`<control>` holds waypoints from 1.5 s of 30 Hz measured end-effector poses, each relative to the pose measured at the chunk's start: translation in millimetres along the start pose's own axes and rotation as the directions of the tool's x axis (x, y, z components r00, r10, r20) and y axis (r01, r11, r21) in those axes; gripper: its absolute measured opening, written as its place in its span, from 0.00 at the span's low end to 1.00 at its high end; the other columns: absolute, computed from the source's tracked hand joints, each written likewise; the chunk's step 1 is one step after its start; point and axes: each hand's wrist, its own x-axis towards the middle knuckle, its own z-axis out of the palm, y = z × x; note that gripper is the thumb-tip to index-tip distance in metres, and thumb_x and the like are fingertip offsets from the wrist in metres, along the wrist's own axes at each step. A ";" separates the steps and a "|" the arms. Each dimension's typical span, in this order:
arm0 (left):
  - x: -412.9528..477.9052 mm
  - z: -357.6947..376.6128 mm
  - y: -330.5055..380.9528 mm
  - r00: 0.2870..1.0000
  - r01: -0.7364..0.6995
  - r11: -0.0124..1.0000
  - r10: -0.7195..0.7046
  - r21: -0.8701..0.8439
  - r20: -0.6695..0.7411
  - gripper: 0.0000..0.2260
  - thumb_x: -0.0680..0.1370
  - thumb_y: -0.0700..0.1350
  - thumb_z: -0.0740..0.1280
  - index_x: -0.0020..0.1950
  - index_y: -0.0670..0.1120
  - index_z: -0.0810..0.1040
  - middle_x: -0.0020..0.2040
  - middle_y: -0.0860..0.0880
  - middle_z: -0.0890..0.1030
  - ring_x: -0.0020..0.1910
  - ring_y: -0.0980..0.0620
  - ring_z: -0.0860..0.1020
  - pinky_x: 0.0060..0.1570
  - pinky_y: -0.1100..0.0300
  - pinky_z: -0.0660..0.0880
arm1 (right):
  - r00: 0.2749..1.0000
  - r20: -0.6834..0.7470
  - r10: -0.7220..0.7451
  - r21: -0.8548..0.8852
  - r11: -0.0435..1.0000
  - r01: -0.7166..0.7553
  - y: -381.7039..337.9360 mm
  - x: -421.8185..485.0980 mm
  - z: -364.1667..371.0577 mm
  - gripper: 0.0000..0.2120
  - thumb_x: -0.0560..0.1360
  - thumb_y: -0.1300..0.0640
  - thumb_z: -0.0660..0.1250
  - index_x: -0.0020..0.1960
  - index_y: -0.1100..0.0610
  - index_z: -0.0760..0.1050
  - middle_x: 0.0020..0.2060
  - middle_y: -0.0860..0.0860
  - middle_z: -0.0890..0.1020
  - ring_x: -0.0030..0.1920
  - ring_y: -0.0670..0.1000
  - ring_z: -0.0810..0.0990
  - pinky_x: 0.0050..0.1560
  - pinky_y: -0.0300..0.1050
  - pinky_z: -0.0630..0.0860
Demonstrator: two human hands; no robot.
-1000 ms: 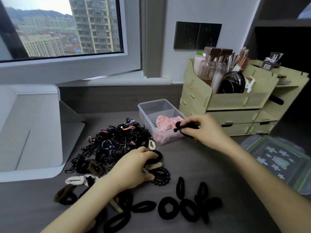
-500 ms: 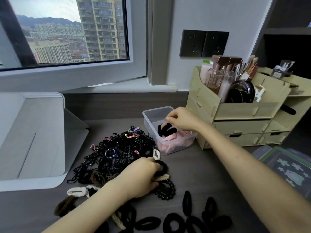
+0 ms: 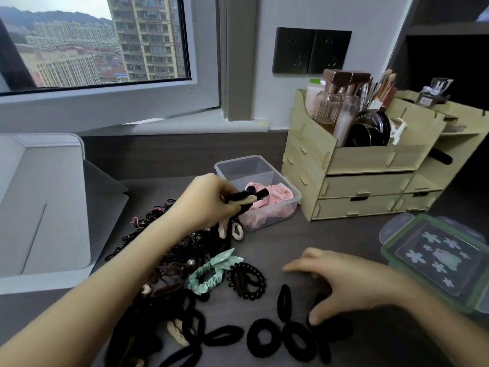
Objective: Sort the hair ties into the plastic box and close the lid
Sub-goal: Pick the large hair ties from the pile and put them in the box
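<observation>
Mid-sort: my left hand [image 3: 206, 205] grips a bunch of ties [image 3: 247, 200] at the box [image 3: 238, 160] rim; right hand [image 3: 352, 282], fingers spread and empty, hovers over black ties [image 3: 252, 339]. Next: drop the bunch in.

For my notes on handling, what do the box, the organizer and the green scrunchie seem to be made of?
Box: clear plastic, glossy; one sees through its walls. Organizer: pale wood-like board, matte, with slotted tab joints; perhaps plywood. Green scrunchie: fabric, probably satin, from its sheen and gathers.
</observation>
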 end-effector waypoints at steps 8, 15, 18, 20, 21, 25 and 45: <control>76.7 41.3 -2.1 0.997 -0.022 0.990 0.012 -0.138 -0.072 0.11 0.72 0.47 0.72 0.53 0.46 0.82 0.40 0.48 0.84 0.33 0.59 0.76 0.32 0.68 0.68 | 0.997 -0.032 -0.068 0.071 0.995 0.071 2.4 2.9 11.4 0.31 0.65 0.46 0.75 0.64 0.37 0.65 0.53 0.42 0.67 0.51 0.41 0.71 0.54 0.39 0.71; 83.6 46.8 -15.5 0.852 -0.100 0.992 0.044 0.079 0.522 0.19 0.78 0.55 0.58 0.67 0.52 0.71 0.70 0.54 0.71 0.69 0.52 0.69 0.70 0.54 0.63 | 0.995 -0.088 -0.056 0.148 0.987 0.069 6.6 10.5 16.6 0.16 0.69 0.48 0.72 0.55 0.41 0.74 0.46 0.41 0.70 0.45 0.39 0.72 0.48 0.34 0.71; 79.3 38.9 -16.9 0.813 -0.108 0.973 -0.031 0.203 0.581 0.20 0.80 0.56 0.52 0.65 0.48 0.73 0.67 0.50 0.74 0.69 0.48 0.68 0.72 0.48 0.57 | 0.992 -0.125 -0.031 0.143 0.989 0.049 7.5 12.3 15.6 0.11 0.72 0.49 0.69 0.53 0.43 0.75 0.47 0.41 0.71 0.46 0.40 0.73 0.47 0.34 0.72; 74.0 38.3 -16.7 0.817 -0.199 0.921 -0.033 0.335 0.576 0.19 0.80 0.57 0.51 0.64 0.53 0.73 0.69 0.52 0.73 0.70 0.50 0.67 0.73 0.42 0.48 | 0.985 -0.169 -0.016 0.117 0.992 0.037 7.7 12.7 15.1 0.10 0.73 0.48 0.68 0.54 0.43 0.75 0.48 0.41 0.71 0.46 0.40 0.73 0.47 0.34 0.71; 71.6 38.0 -16.3 0.834 -0.230 0.897 -0.018 0.377 0.551 0.18 0.80 0.57 0.51 0.61 0.54 0.75 0.68 0.52 0.74 0.69 0.49 0.68 0.72 0.41 0.47 | 0.985 -0.171 -0.012 0.107 0.994 0.031 7.7 11.5 14.8 0.12 0.73 0.46 0.67 0.56 0.42 0.74 0.49 0.41 0.71 0.48 0.40 0.73 0.49 0.35 0.71; 64.2 36.6 -20.3 0.919 -0.207 0.921 0.067 0.331 0.389 0.15 0.78 0.57 0.58 0.49 0.50 0.80 0.58 0.49 0.81 0.57 0.47 0.77 0.64 0.50 0.64 | 0.998 0.000 -0.067 -0.001 0.998 0.067 7.6 -0.7 12.3 0.35 0.65 0.35 0.68 0.69 0.35 0.58 0.58 0.40 0.64 0.59 0.41 0.64 0.56 0.40 0.66; 21.1 50.3 -32.5 0.941 -0.125 0.967 0.187 -0.223 0.281 0.09 0.71 0.43 0.72 0.51 0.45 0.83 0.64 0.55 0.78 0.64 0.60 0.73 0.69 0.58 0.66 | 0.965 -0.258 -0.052 0.077 0.994 0.075 6.9 0.0 19.4 0.05 0.72 0.54 0.69 0.47 0.47 0.76 0.43 0.41 0.71 0.42 0.41 0.74 0.43 0.32 0.69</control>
